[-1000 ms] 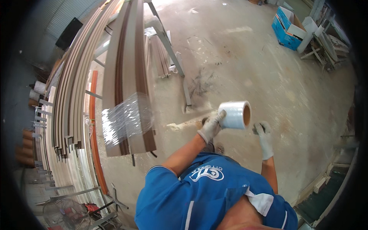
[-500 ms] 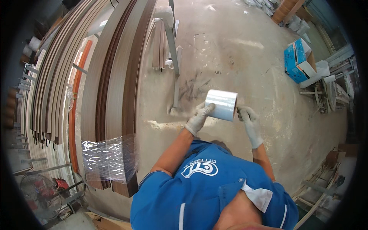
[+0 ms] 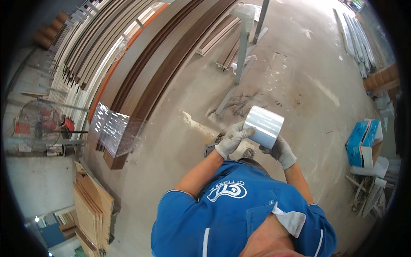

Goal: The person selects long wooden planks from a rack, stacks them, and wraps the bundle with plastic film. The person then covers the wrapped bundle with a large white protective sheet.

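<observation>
A shiny roll of clear stretch film (image 3: 265, 125) is held tilted in front of my chest, over the floor. My gloved left hand (image 3: 234, 139) is closed round its left end, thumb lying on the film. At the lower right end, my gloved right hand (image 3: 280, 153) grips the roll, its fingertips partly hidden beneath it. To the left lies a stack of long brown and grey profiles (image 3: 147, 81), its near end bound in clear wrap (image 3: 112, 130).
A metal stand (image 3: 242, 55) rises between the stack and the floor ahead. At left are a fan (image 3: 39, 124) and leaning cardboard sheets (image 3: 92, 201). A blue carton (image 3: 364, 143) sits at right, and long wrapped bundles (image 3: 358, 40) lie at far right.
My view has turned to the left, so the stack, stand and carton appear rotated and shifted. My right hand, apart from the roll before, has moved in and taken hold of its right end.
</observation>
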A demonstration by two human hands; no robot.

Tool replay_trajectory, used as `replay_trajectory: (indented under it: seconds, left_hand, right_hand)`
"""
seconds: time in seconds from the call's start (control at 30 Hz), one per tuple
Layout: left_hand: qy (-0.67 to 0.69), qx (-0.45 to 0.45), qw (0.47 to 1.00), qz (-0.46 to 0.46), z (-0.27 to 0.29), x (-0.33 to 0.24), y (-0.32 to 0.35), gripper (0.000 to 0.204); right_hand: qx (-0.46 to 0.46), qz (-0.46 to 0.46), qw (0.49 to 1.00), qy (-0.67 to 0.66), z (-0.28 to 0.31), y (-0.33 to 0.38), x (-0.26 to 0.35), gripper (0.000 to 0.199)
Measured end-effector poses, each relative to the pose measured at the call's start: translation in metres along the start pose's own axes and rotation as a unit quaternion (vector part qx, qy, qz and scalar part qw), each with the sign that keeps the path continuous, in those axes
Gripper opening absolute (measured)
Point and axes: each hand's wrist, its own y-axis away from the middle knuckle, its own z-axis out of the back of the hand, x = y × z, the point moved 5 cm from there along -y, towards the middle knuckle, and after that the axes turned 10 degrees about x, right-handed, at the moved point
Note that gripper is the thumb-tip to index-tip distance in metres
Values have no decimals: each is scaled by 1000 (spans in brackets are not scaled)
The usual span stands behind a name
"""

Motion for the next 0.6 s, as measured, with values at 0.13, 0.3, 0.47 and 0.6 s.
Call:
replay_trajectory:
  seconds: [0.13, 0.3, 0.47, 0.6]
  left_hand:
    - [10, 3, 1000, 17, -23, 23, -9, 53]
    - [-150, -104, 980, 74, -12, 31, -15, 58]
    - [-200, -236, 947, 89, 31, 17, -1, 52]
    - [-181, -270, 938, 121, 71, 6, -16, 48]
  right_hand:
    - [-47, 28, 994, 90, 36, 4, 6, 43]
    - [-141, 61, 980, 129, 62, 4, 34, 35]
    - [-194, 34, 947, 255, 82, -21, 72, 35]
    - [-284, -6, 925, 252, 108, -48, 89, 35]
